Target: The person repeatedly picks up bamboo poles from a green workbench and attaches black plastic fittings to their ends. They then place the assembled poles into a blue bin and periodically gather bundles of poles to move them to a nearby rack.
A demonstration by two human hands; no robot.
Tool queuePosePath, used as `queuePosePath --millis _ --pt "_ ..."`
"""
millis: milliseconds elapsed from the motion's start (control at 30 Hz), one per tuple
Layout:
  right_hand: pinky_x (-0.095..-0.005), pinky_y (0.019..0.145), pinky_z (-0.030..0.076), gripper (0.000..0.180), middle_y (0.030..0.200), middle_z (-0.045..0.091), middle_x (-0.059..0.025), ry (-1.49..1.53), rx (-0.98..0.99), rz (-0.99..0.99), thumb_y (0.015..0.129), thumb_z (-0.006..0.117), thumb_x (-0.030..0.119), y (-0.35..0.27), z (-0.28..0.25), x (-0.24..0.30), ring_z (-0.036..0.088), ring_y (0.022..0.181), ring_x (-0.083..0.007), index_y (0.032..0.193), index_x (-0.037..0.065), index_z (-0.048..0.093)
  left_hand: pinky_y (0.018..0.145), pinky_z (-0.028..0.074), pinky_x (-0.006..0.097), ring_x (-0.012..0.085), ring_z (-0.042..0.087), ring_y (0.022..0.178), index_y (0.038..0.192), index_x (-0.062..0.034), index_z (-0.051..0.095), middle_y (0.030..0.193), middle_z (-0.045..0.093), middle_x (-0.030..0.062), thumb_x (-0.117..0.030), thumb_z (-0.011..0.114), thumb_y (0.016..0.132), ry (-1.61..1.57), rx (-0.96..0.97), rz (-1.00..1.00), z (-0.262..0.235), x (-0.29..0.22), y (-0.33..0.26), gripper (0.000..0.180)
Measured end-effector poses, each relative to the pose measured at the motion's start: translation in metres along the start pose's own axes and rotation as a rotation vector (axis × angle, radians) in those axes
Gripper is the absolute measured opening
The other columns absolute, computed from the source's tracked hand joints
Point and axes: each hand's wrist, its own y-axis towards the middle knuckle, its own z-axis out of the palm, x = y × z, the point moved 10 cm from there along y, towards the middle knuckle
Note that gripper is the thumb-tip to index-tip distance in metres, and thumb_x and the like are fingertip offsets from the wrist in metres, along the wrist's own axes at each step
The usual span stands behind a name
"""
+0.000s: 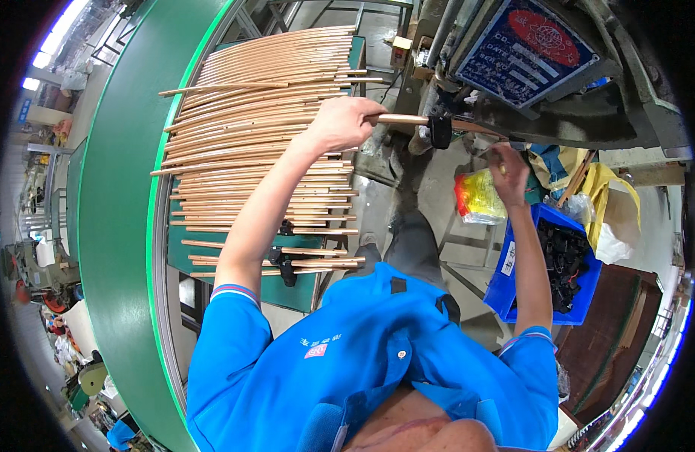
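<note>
My left hand is closed round a copper-coloured tube above the pile. A black fitting sits on the tube's right end, close to the machine. My right hand hangs below the machine's edge, with its fingers curled together; whatever they hold is too small to make out. Just beside it is a red and yellow plastic bag. Under my left arm, many similar tubes lie side by side. Near the closest tubes are several black fittings.
A blue bin of black plastic parts stands by my right forearm. Behind it are a yellow bag and a brown box. The long green conveyor runs along the left, its raised edge beside the tubes.
</note>
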Motion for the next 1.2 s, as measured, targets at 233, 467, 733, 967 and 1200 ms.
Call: queuePosePath --millis 233,467,733,967,1200 --pt "-0.0418 0.093 0.043 0.035 0.113 0.062 -0.012 -0.374 0.514 0.345 0.092 0.044 0.035 0.031 0.158 -0.074 0.058 0.107 -0.0317 0.108 0.012 0.064 0.068 0.051 0.043 0.0304 0.065 0.078 0.091 -0.0125 0.066 0.082 0.066 0.0105 -0.025 0.056 0.073 0.177 -0.054 0.074 0.009 -0.017 0.004 0.025" --pt "-0.041 0.074 0.046 0.043 0.086 0.065 -0.0163 0.207 0.235 0.532 0.095 0.045 0.039 0.003 0.178 -0.194 0.059 0.079 -0.0247 0.094 0.002 0.065 0.061 0.05 0.043 0.0314 0.063 0.075 0.085 -0.0138 0.064 0.074 0.063 0.0111 -0.034 0.056 0.078 0.144 -0.038 0.111 0.019 -0.022 0.016 0.022" --pt "-0.0419 0.08 0.048 0.035 0.11 0.062 -0.022 -0.246 0.296 0.208 0.093 0.043 0.019 0.014 0.189 -0.204 0.06 0.095 -0.0376 0.119 0.002 0.059 0.056 0.048 0.041 0.0296 0.063 0.069 0.095 -0.0148 0.06 0.074 0.063 0.006 -0.032 0.058 0.086 0.007 -0.096 0.091 0.0 -0.033 -0.068 0.019" --pt "-0.0462 0.073 0.046 0.032 0.104 0.064 -0.0181 -0.285 0.291 0.363 0.094 0.04 0.016 0.032 0.163 -0.125 0.06 0.092 -0.0387 0.12 0.008 0.057 0.071 0.045 0.04 0.0255 0.057 0.083 0.102 -0.014 0.063 0.088 0.059 0.0052 -0.019 0.063 0.083 0.036 0.065 -0.318 0.044 0.093 -0.365 0.02" --pt "-0.0468 0.072 0.045 0.028 0.1 0.063 -0.0199 -0.433 0.306 0.255 0.088 0.055 0.013 0.033 0.158 -0.121 0.059 0.092 -0.0415 0.115 0.005 0.058 0.08 0.042 0.037 0.0248 0.054 0.088 0.089 -0.0132 0.071 0.085 0.057 0.0045 -0.004 0.068 0.071 0.075 -0.093 -0.545 0.072 0.157 -0.451 0.021"
